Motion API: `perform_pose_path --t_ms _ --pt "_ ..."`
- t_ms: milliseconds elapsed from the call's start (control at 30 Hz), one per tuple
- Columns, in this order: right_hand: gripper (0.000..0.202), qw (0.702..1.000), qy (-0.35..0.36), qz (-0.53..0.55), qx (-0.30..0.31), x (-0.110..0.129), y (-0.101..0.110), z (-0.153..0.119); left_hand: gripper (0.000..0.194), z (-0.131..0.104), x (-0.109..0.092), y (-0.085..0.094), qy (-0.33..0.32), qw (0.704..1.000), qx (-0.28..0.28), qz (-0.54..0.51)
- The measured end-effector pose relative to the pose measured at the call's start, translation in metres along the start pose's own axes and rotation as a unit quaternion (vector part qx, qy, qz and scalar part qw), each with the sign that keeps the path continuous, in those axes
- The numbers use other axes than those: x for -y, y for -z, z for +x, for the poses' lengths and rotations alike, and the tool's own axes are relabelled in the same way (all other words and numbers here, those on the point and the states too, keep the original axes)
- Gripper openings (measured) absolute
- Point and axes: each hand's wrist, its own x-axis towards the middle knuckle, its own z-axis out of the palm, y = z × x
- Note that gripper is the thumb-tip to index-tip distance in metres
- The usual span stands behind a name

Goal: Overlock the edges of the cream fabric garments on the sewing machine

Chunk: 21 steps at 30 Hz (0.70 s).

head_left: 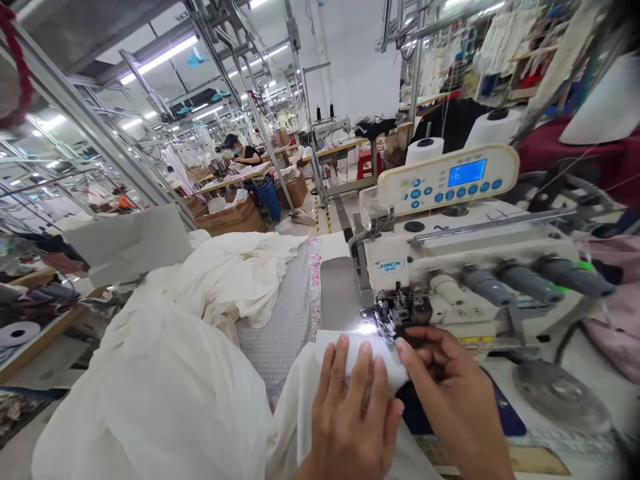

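My left hand (pixel 350 407) lies flat on a piece of white fabric (pixel 327 338), its fingers stretched toward the overlock sewing machine (pixel 480 253). Beside it, my right hand (pixel 450 393) is closed in a pinch, thumb and forefinger at the fabric's right edge, just in front of the presser foot (pixel 387 323). The needle area is lit by a small lamp, and the fabric's far edge lies close to it. A large heap of cream-white cloth (pixel 175 367) spreads over the left side of the table and runs down toward my left wrist.
A control panel (pixel 450 180) with a blue display sits atop the machine, with white thread cones (pixel 425 151) behind. At right are a round metal disc (pixel 563 393) and pink cloth (pixel 615 300). A grey board (pixel 130 240) stands left. Farther off, a person (pixel 245 152) sits at a table.
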Motion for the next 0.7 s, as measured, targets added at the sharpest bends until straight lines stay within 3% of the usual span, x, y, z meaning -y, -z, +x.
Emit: perform_pose_path --t_ms 100,233,367,467,567,700 --pt "0.031 0.998 0.004 -0.034 -0.05 0.005 -0.007 0.0 0.032 -0.001 -0.003 -0.002 0.021 1.0 0.0 0.012" --pt "0.025 0.996 0.028 -0.06 -0.051 0.004 -0.007 0.0 0.036 0.001 -0.006 -0.003 0.025 1.0 0.001 0.017" --pt "0.027 0.998 0.016 -0.034 -0.059 -0.013 0.003 -0.012 0.034 0.007 -0.004 0.001 0.023 1.0 0.018 0.008" --pt "0.032 0.999 -0.018 0.024 0.031 -0.031 0.009 -0.026 0.033 0.013 -0.004 0.004 0.007 0.999 0.037 -0.027" --pt "0.037 0.979 -0.056 0.14 0.134 -0.039 0.008 -0.035 0.034 0.016 -0.005 0.005 -0.001 0.998 0.055 -0.031" --pt "0.037 0.947 -0.101 0.257 0.165 -0.035 0.003 -0.037 0.034 0.016 -0.006 0.005 -0.011 0.997 0.072 -0.021"
